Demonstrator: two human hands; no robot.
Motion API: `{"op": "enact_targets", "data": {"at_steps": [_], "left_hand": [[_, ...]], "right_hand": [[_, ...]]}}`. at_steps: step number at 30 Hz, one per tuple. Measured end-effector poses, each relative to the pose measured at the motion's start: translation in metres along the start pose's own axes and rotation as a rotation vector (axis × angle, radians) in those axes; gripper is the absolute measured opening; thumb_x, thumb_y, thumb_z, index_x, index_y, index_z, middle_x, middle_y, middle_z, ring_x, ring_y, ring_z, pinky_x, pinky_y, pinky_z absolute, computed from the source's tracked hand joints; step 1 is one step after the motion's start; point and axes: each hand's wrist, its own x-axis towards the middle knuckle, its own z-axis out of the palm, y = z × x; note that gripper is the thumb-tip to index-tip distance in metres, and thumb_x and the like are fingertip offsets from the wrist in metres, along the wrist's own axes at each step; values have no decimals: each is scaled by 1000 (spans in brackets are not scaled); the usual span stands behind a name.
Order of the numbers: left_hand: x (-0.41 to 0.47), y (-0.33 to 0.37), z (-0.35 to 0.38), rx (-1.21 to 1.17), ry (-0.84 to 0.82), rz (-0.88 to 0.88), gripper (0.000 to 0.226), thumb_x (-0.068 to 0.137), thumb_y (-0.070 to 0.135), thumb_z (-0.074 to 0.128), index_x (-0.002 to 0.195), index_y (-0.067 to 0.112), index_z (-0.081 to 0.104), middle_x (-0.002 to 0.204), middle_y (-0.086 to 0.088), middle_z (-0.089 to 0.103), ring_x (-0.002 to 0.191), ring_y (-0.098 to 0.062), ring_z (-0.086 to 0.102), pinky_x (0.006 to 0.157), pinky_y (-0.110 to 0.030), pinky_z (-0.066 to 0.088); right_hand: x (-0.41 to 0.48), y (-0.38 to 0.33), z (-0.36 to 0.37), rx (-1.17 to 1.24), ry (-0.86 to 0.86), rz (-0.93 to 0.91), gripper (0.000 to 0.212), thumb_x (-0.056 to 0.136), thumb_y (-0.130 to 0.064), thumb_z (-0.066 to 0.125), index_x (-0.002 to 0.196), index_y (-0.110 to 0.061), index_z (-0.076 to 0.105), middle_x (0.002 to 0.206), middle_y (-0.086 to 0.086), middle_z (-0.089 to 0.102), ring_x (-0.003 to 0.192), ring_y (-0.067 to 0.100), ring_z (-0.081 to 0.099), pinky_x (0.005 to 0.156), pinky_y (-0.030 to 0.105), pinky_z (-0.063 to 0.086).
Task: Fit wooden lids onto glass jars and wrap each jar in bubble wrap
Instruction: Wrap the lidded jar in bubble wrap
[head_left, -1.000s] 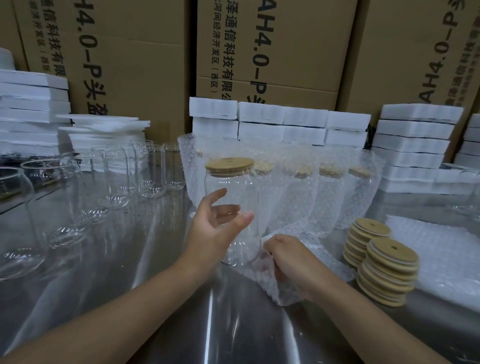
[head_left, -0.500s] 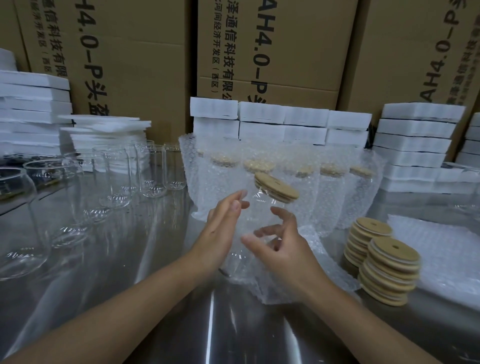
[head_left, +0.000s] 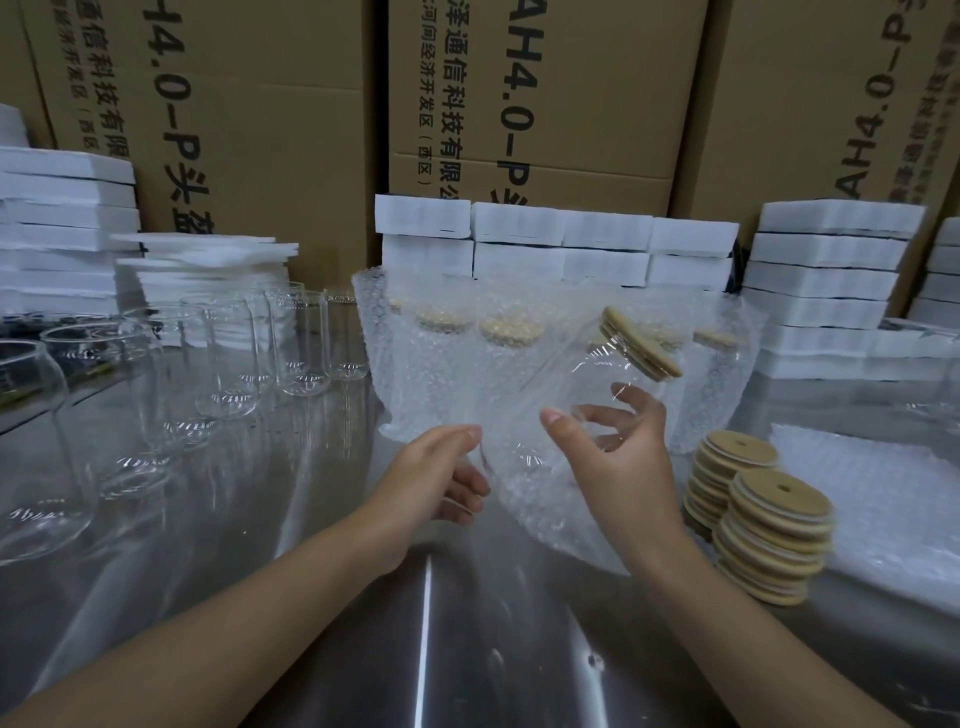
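Observation:
A clear glass jar (head_left: 566, 395) with a wooden lid (head_left: 641, 343) leans steeply to the right above a bubble wrap sheet (head_left: 550, 514) on the steel table. My right hand (head_left: 618, 457) curls around the jar's middle from the near side. My left hand (head_left: 436, 478) grips the jar's base end together with the sheet's edge. Behind them stand several lidded jars wrapped in bubble wrap (head_left: 457, 353). Two stacks of wooden lids (head_left: 774, 535) sit to the right.
Several bare glass jars (head_left: 228, 358) stand at the left on the steel table (head_left: 415, 649). More bubble wrap sheets (head_left: 872, 493) lie at the right. White foam blocks (head_left: 826, 270) and cardboard boxes (head_left: 545, 104) line the back.
The jar stood upright on the wrap a second ago. It has since tipped over to the right, and my right hand left the wrap's edge and took hold of the jar.

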Motion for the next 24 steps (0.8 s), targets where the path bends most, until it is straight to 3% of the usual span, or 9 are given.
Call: {"op": "enact_targets", "data": {"at_steps": [4,9,13,17,20,22,24], "left_hand": [[-2,1,2,-90,-55,11,25,99,11,43,116,14,61,55,-5,60,44,-15,55,44,-22,47],[-3,-2,1,-10,-44,80,39,92,-6,41,113,20,63,56,0,59,45,-9,51,50,-20,48],[-2,-4,2,20,60,263,38,93,-5,43,110,20,65,54,5,56,47,-6,48,52,-18,47],[-4,2,4,-32,75,498,36,94,-7,47,107,23,61,60,8,57,56,-4,53,57,-17,48],[-8,-2,9,21,19,536,40,90,14,64,121,33,49,88,12,63,83,0,60,79,-21,49],[-10,-13,8,139,-81,483,75,68,43,75,132,43,35,115,18,55,105,10,54,90,-18,44],[-11,-22,9,256,-177,408,110,51,60,82,139,57,16,130,31,40,117,22,41,93,-7,39]], "right_hand": [[-1,0,1,-7,-13,3,70,66,-55,74,120,-34,34,104,-14,60,82,3,59,70,22,46],[0,-1,0,18,-19,4,73,63,-57,71,120,-33,33,105,-13,59,88,4,60,75,27,51],[0,1,-3,-37,-7,-35,75,63,-59,72,120,-37,30,104,-20,53,98,1,53,73,12,35],[-1,2,-3,-63,-47,-92,81,62,-57,76,124,-40,27,107,-21,47,99,-5,52,70,16,41],[-2,3,0,-50,-37,-122,78,67,-48,79,126,-35,29,108,-18,47,99,-3,53,68,14,41],[-3,1,1,11,-22,-127,76,68,-46,77,126,-34,29,109,-16,47,99,-4,53,66,10,44],[-3,-2,2,90,-27,-123,77,67,-52,73,126,-33,28,112,-15,47,97,-9,53,66,1,42]]}}
